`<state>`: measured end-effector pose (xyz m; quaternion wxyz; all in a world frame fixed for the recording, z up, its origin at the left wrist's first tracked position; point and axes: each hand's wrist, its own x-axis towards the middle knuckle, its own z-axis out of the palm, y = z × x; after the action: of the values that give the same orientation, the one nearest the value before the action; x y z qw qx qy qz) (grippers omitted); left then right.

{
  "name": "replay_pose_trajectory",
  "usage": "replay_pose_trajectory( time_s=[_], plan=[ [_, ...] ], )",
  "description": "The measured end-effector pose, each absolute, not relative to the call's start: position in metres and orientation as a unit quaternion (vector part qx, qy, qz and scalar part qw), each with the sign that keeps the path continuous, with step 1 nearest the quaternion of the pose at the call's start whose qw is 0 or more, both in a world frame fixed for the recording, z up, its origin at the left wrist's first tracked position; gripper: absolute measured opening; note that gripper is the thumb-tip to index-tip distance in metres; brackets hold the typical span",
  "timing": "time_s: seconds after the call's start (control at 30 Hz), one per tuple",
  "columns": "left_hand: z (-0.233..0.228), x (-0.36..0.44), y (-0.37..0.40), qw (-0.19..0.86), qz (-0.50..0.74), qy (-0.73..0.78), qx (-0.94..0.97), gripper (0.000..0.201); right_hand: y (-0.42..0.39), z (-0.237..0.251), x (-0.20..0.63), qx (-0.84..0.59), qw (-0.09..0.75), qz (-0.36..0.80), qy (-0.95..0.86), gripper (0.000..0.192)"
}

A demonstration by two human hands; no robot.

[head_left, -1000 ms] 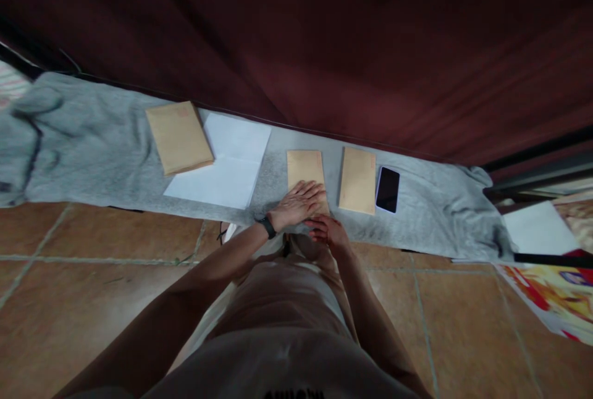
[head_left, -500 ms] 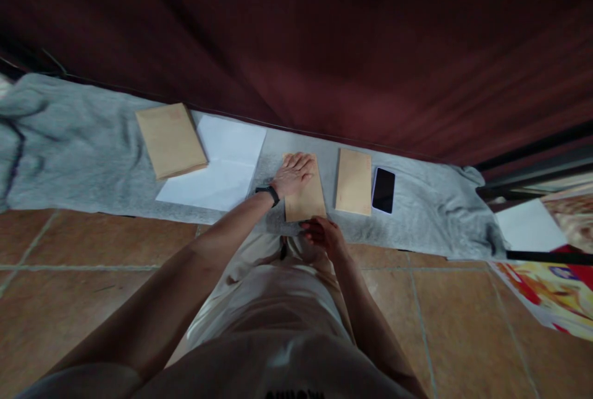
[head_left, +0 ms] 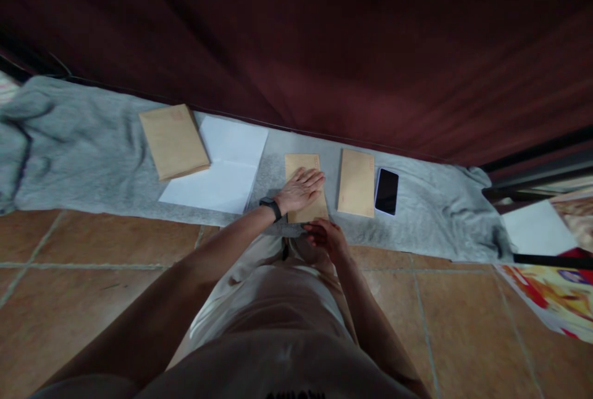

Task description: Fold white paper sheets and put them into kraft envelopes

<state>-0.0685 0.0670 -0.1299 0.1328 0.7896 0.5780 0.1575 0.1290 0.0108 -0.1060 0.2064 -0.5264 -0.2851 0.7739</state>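
Note:
A brown paper envelope (head_left: 309, 159) lies on the grey cloth in front of me. My left hand (head_left: 301, 190), with a dark band on its wrist, rests flat across the envelope's middle, fingers stretched out. At the envelope's near right corner is my right hand (head_left: 325, 237), its fingers loosely bent and slightly apart. They touch or almost touch the near edge; the shaded fingertips are hard to make out. To the right lies another brown envelope or stack (head_left: 356, 183). Beside it is a phone (head_left: 386, 191) with a dark screen.
A thicker stack of brown envelopes (head_left: 175, 142) overlaps creased white paper (head_left: 227, 167) on the left. Grey cloth (head_left: 88, 146) covers the long narrow surface. A dark red curtain (head_left: 296, 47) hangs behind it. Printed sheets (head_left: 556, 300) are at the right, above floor tiles (head_left: 458, 319).
My left hand has slid toward me and slightly right over the envelope, uncovering its far end. My right hand stays at the near corner. The whole view has shifted slightly.

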Motion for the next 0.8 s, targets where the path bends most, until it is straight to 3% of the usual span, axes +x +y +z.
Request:
replay_pose_trajectory(
  time_s=[0.23, 0.57, 0.8],
  plan=[
    [-0.131, -0.046, 0.038, 0.162, 0.165, 0.544, 0.807, 0.056, 0.011, -0.108, 0.129, -0.534, 0.198, 0.768, -0.292, 0.027],
    [-0.124, -0.028, -0.001, 0.191, 0.158, 0.545, 0.801, 0.066, 0.002, -0.120, 0.136, -0.507, 0.252, 0.764, -0.307, 0.036],
    [-0.118, -0.023, -0.032, 0.169, 0.163, 0.549, 0.802, 0.072, 0.000, -0.118, 0.139, -0.492, 0.219, 0.754, -0.376, 0.035]
  ],
)
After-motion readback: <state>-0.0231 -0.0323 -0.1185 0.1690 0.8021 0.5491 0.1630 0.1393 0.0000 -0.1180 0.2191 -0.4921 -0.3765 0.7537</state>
